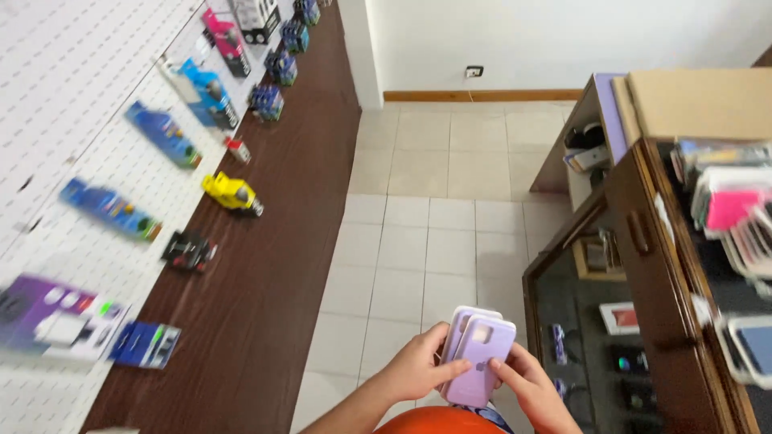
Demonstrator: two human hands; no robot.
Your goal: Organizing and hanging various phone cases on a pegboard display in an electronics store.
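Observation:
Both my hands hold a small stack of lilac phone cases (478, 350) low in the middle of the head view, over the tiled floor. My left hand (417, 366) grips the stack's left side, thumb laid across the front case. On the right, my right hand (531, 384) touches the stack's lower edge with its fingers. At least two cases lie one behind the other, backs facing me.
A white pegboard wall (72, 96) on the left carries hanging packaged accessories above a dark wood shelf (273, 241) with small boxes. A glass display counter (635, 265) on the right holds more phone cases (736, 209). Pale tiled floor (434, 185) runs between them.

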